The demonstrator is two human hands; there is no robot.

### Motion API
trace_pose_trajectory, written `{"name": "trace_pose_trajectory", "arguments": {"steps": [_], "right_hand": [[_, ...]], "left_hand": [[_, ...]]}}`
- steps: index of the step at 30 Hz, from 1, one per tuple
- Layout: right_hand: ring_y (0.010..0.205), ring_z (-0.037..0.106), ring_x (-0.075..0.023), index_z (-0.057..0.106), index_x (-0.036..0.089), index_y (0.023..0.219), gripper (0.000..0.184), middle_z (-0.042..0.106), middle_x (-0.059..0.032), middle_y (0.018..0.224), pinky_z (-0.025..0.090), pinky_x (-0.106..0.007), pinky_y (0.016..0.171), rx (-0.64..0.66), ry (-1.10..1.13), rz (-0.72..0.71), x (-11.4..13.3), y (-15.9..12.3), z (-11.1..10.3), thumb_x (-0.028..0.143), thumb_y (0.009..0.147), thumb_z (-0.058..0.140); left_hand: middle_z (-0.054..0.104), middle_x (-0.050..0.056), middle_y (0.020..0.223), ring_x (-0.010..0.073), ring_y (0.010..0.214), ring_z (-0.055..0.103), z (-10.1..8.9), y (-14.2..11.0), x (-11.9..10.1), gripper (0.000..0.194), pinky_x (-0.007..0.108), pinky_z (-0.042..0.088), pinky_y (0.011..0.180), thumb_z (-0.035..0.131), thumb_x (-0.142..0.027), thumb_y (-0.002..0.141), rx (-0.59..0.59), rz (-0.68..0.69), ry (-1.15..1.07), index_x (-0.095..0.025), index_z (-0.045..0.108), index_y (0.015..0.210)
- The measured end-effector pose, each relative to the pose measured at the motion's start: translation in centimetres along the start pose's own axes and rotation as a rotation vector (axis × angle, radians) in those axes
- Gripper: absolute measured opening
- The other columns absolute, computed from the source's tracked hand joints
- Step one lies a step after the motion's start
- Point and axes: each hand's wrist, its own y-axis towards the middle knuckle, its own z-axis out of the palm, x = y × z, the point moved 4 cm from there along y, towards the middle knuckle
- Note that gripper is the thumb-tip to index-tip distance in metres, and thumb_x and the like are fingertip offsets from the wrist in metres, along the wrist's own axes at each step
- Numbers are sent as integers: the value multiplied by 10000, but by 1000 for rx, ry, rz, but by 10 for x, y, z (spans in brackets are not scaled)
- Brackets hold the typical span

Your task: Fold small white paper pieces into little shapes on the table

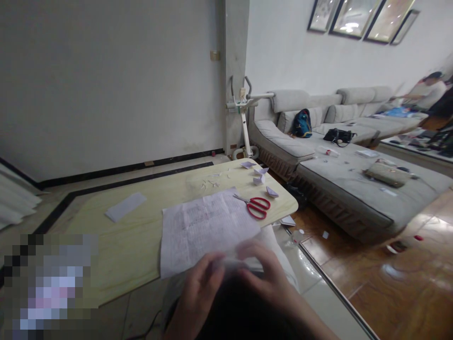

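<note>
Beside the table [123, 255], both hands [201, 283] [265, 271] half-curled around a blurred white piece [230, 265].

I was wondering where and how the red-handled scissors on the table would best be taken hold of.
Probably by the red handles, with the right hand coming from the near right: the handles lie on that side, while the blades point away to the left, over the large sheet.
</note>
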Motion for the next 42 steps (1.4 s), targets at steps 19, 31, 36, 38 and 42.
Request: {"name": "trace_pose_trajectory", "arguments": {"steps": [19,31,36,38,42], "right_hand": [[622,546,-153,647,149,671,234,608,-26,629,414,-257,596,-38,81,335,-17,-5,12,344,792,601],[595,510,-140,632,135,632,362,568,-22,598,410,-243,547,-29,210,458,-20,-7,17,471,768,628],[566,489,-123,630,136,632,376,549,-6,576,385,-235,522,-10,278,479,-17,-8,20,492,750,658],[556,486,-119,627,137,634,368,539,1,568,379,-236,522,0,311,483,-16,-8,20,484,752,661],[550,464,-111,627,142,631,339,526,10,566,364,-230,513,-4,337,484,-14,-6,20,459,735,684]], "left_hand": [[733,59,971,205,883,682,12,0,1,281,260,542,783,602,-408,821,61,6,22,-201,684,992],[707,32,735,191,694,664,8,-1,5,300,243,548,635,630,-465,771,-95,-50,-78,-174,677,824],[690,23,716,188,702,657,13,-2,3,302,241,539,648,608,-471,789,-68,-65,-53,-175,667,785],[669,13,686,179,684,645,12,-2,1,306,230,530,634,590,-471,804,-70,-63,-33,-177,662,762],[662,9,677,179,683,637,12,-1,-1,295,223,520,616,593,-463,805,-76,-75,-38,-179,666,776]]}}
